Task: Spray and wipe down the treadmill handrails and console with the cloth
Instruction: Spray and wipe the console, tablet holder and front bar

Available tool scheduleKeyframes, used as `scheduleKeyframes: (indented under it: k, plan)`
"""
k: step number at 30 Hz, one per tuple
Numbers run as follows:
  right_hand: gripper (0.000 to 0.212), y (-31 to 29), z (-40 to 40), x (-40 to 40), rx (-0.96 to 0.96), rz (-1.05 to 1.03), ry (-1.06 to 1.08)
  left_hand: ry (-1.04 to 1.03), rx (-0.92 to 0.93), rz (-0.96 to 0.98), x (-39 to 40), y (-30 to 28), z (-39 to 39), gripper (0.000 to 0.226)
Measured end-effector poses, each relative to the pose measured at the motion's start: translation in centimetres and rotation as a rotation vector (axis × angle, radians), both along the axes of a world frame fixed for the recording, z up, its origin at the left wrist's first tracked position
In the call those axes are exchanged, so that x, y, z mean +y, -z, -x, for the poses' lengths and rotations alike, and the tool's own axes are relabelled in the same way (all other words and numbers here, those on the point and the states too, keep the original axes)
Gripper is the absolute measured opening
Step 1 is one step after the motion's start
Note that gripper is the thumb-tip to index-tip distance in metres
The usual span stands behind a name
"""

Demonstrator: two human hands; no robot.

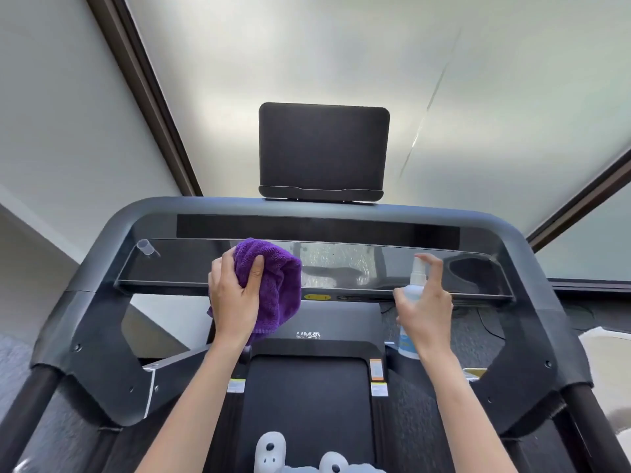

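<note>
Droplets already bead on the glossy console panel (338,264), so I judge overspray the main risk: another pump could send liquid running toward the yellow label (317,297) and the controls on the front edge. My left hand (235,298) has its grip clamped on the bunched purple cloth (273,285), which is pressed against the panel's left-centre. My right hand (426,302) is wrapped round the spray bottle (411,302), one finger over the nozzle. Handrails (102,268) look untouched.
</note>
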State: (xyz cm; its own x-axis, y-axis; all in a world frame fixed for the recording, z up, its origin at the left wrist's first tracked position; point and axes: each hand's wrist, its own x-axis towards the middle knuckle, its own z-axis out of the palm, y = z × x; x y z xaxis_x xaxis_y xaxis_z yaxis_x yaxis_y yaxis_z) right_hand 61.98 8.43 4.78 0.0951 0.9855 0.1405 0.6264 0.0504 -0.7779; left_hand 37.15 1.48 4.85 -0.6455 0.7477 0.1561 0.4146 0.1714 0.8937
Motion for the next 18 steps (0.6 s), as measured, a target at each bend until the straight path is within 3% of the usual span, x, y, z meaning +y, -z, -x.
scheduleKeyframes:
  k: [13, 18]
  plan:
    - [0.056, -0.7, -6.6, 0.1, -0.052, -0.004, 0.228, 0.162, 0.010, -0.011, 3.1, 0.3, -4.8, 0.060]
    - [0.053, -0.3, -7.8, 1.4, -0.077, 0.010, 0.241, 0.222, 0.008, -0.020, 4.0, 0.2, -7.0, 0.069]
